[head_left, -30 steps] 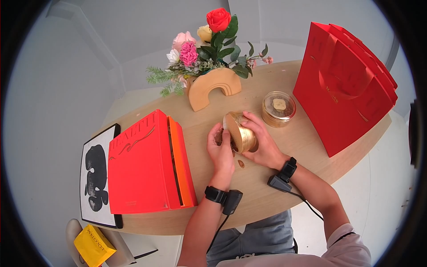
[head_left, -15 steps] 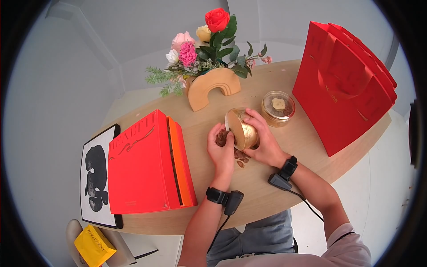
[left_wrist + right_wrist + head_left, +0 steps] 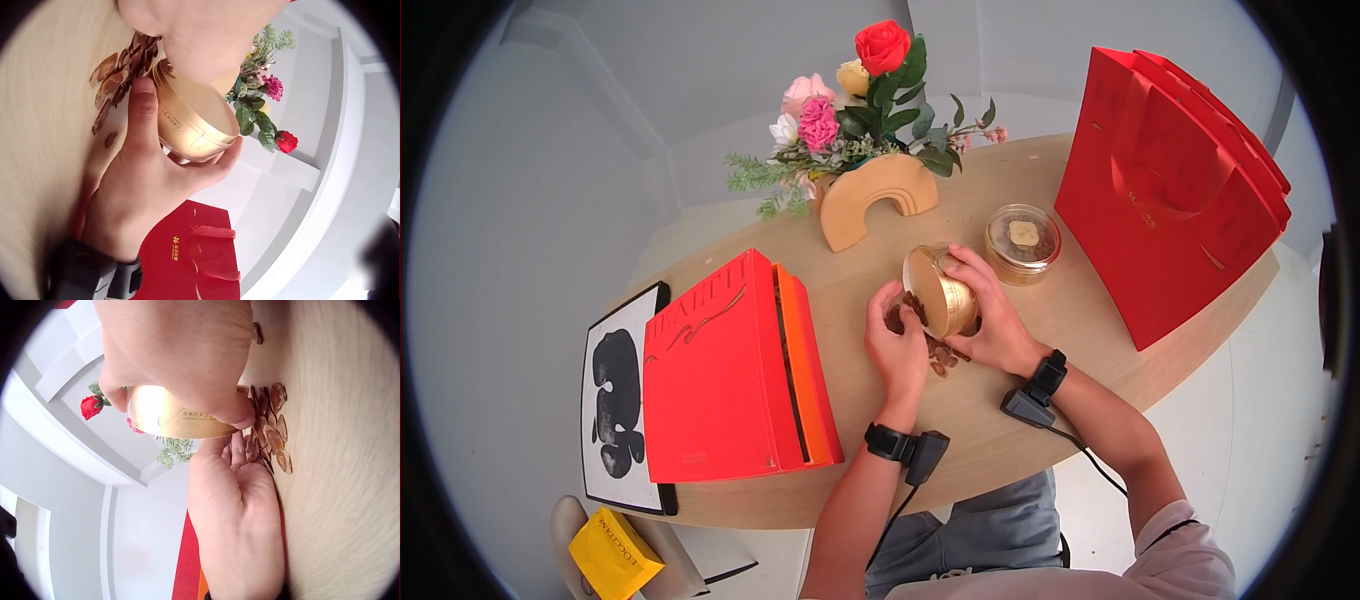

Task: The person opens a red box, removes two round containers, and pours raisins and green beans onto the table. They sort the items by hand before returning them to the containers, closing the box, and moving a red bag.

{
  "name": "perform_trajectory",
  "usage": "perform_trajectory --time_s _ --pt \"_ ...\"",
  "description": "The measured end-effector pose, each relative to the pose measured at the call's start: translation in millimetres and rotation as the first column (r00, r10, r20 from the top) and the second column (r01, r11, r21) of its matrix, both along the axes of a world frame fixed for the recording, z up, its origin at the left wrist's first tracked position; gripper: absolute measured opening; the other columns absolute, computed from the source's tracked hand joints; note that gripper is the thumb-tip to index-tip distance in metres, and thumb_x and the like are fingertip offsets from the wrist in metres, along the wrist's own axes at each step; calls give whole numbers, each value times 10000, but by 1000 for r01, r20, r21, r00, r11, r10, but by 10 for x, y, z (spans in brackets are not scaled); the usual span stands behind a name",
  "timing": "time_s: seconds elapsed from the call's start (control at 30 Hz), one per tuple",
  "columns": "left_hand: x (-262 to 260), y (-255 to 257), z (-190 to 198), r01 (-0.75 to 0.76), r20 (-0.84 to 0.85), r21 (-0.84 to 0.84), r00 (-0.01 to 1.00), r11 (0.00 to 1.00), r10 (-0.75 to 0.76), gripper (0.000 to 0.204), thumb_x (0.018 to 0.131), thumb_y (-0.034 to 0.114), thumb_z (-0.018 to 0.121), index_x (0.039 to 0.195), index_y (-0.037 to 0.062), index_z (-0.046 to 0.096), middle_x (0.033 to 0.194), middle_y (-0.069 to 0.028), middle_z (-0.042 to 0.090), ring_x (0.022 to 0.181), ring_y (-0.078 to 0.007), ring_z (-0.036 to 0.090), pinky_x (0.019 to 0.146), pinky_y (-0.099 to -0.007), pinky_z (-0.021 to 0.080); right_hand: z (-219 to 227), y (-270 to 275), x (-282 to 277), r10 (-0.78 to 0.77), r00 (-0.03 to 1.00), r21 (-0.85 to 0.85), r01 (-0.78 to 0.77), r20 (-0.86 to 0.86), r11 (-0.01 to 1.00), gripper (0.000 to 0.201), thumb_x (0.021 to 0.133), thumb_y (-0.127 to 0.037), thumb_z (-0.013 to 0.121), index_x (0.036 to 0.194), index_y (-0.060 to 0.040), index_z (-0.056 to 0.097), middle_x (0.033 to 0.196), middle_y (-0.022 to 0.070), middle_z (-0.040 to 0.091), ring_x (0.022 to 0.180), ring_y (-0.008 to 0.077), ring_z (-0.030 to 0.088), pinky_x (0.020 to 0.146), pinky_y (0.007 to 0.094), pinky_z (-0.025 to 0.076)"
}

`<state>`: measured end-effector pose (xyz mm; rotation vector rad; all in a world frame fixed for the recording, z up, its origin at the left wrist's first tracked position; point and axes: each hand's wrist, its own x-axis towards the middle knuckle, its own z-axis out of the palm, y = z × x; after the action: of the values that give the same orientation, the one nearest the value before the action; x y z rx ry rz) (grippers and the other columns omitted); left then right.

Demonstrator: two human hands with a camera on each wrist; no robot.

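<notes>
The right hand (image 3: 1000, 325) grips a gold round container (image 3: 948, 292), tilted on its side with its mouth toward the left hand (image 3: 897, 345). Brown dried slices (image 3: 941, 357) lie in a pile on the table below the mouth. The left hand is cupped beside the mouth with slices against its fingers. In the left wrist view, the right thumb and fingers hold the gold container (image 3: 187, 128) from both sides, near the slices (image 3: 119, 81). In the right wrist view, the left palm (image 3: 240, 512) faces the slices (image 3: 272, 428), under the container (image 3: 181, 415).
A lidded clear jar (image 3: 1023, 245) stands behind the hands, beside a tall red bag (image 3: 1165, 200). Flowers in a wooden arch vase (image 3: 870, 195) stand at the back. A red box (image 3: 715, 375) and a framed picture (image 3: 615, 395) lie left; a yellow packet (image 3: 615, 553) is below.
More slices have come out of the container onto the table. The container has turned its mouth a little, and the left fingers have shifted at its rim.
</notes>
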<state>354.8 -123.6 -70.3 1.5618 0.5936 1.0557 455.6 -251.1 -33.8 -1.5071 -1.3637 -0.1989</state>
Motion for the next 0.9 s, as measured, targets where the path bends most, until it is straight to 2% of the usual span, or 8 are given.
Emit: perform_trajectory --time_s 0.23,0.33,0.57,0.9 --pt "-6 -19 52 -11 -59 63 998 998 15 326 996 -13 637 1314 -66 588 1278 -176 680 1207 -238 654 1077 -357 504 -14 8 5 15 999 18 -16 28 1000 940 673 7 903 1470 -141 428 1633 189 379 1470 410 433 1183 463 440" --pt "28 -8 -9 -33 -14 29 999 999 34 309 975 2 642 1279 -55 631 1233 -186 710 1154 -265 687 1039 -382 530 -17 3 14 30 998 3 -30 63 1000 928 666 15 894 1461 -143 442 1636 181 384 1469 397 435 1188 464 434" --pt "16 -8 16 -45 0 33 999 998 45 276 1005 -6 585 1273 -51 634 1203 -176 723 1119 -254 700 1011 -372 542 -4 -8 1 12 999 -3 -12 38 1000 920 668 14 890 1458 -144 445 1637 176 388 1467 387 439 1192 459 431" --pt "-3 -61 74 38 -10 15 999 999 -38 330 991 9 629 1313 -57 601 1243 -182 708 1158 -260 699 1018 -365 545 9 0 2 6 998 21 -7 66 1000 908 677 4 893 1456 -143 451 1631 176 396 1462 383 447 1181 452 447"
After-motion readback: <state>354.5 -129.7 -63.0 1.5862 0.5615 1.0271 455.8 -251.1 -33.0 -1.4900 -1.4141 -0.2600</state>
